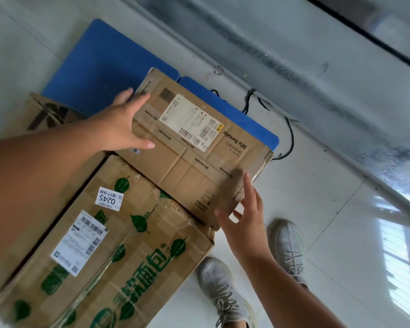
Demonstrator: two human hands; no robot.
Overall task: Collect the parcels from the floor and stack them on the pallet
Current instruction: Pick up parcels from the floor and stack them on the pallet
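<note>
Joyoung parcel [194, 147] sits on the blue pallet [100, 67], overlapping a green-printed box [118, 245] | I judge it stiff, light, tape-slick; take opposite edges | left hand [118, 124] flat on top, right hand [242, 218] spread at near corner, fingers gripping nothing.

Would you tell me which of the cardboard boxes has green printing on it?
The nearest box, stickered 0245; the Joyoung box between both hands is plain brown.

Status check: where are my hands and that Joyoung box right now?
Left hand and right hand open, flat against the Joyoung box. Box over blue pallet, beside green-print box. Nothing blocking.
</note>
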